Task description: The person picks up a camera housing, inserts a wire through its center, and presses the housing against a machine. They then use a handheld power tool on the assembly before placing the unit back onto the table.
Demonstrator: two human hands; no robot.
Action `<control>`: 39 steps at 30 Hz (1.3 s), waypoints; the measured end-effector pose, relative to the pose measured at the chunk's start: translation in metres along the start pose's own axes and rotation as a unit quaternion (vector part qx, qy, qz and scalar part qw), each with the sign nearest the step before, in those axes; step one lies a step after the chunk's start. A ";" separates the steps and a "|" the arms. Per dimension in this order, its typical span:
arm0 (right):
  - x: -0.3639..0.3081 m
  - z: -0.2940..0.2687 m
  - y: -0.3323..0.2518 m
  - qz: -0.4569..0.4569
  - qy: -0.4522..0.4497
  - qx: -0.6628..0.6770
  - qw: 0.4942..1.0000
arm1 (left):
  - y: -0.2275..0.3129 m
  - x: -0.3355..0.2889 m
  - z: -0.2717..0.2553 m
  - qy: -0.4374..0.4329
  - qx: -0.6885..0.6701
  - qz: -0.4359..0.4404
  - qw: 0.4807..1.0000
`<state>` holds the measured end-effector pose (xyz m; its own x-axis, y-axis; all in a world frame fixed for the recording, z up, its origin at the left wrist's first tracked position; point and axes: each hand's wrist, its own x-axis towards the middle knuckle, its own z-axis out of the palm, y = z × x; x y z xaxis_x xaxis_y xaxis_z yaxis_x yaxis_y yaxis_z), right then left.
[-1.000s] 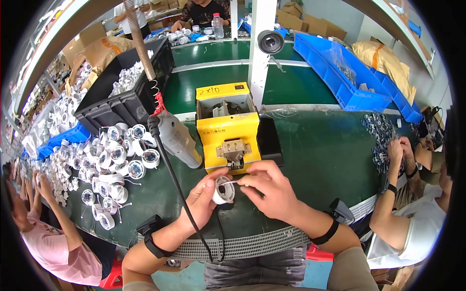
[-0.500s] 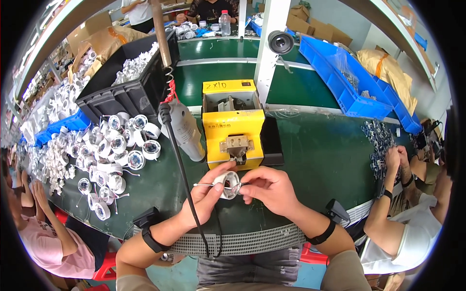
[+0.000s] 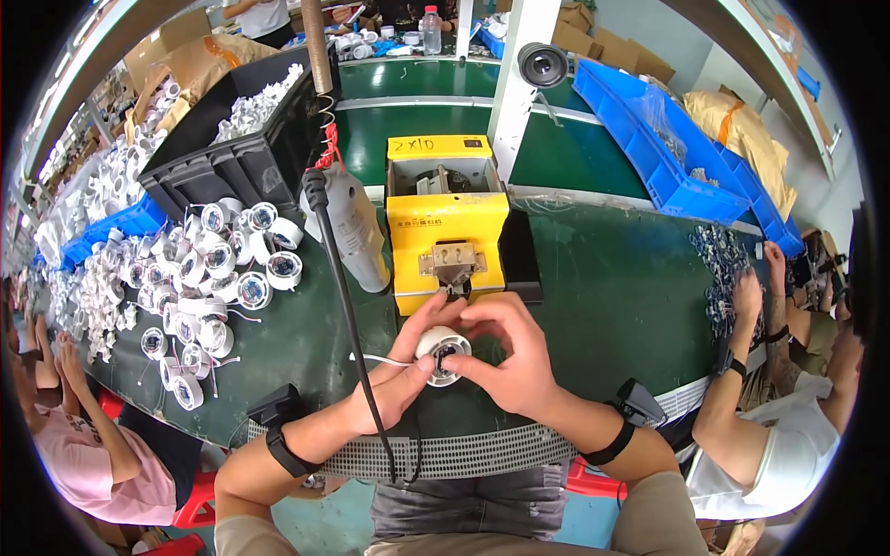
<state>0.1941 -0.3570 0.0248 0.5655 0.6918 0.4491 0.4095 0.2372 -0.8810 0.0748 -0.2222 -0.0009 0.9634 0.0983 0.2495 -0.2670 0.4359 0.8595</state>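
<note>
Just in front of the yellow bench machine (image 3: 449, 222), both of my hands meet at a small white round housing (image 3: 427, 347). My left hand (image 3: 400, 372) grips its left side between thumb and fingers. A thin white cable (image 3: 375, 360) sticks out leftward past that hand. Inside the housing's open face sits a dark circuit board (image 3: 445, 354). My right hand (image 3: 513, 360) closes on the housing from the right, its thumb pressed at the board and its fingers curved round the far side. Parts of the board are covered by the thumb.
Many similar white housings (image 3: 253, 290) lie piled on the left, beside a black crate (image 3: 218, 171) of white parts. A grey bottle (image 3: 350, 232) and hanging black cable (image 3: 336, 269) stand close. Blue bins (image 3: 649, 148) are at right. Co-workers' hands (image 3: 747, 296) work over small parts.
The right hand has moved from pinching thin wires at the housing's edge to pressing its thumb into it. The open face now shows a dark board. The view has shifted slightly.
</note>
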 end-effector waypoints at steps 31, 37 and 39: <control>0.103 0.037 -0.030 -0.147 0.211 0.105 0.961 | -0.004 0.009 -0.017 0.140 0.061 -0.243 0.958; 0.101 0.037 -0.015 -0.103 0.198 0.088 0.971 | -0.010 0.009 -0.021 0.163 0.037 -0.249 0.954; 0.101 0.038 -0.014 -0.099 0.196 0.090 0.971 | -0.008 0.009 -0.019 0.165 0.034 -0.248 0.954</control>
<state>0.2180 -0.2643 0.0773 0.7320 0.3155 0.6038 0.4264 0.4789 -0.7673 0.0862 -0.2078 -0.0144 0.9235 0.1769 -0.3405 0.2339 0.4440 0.8650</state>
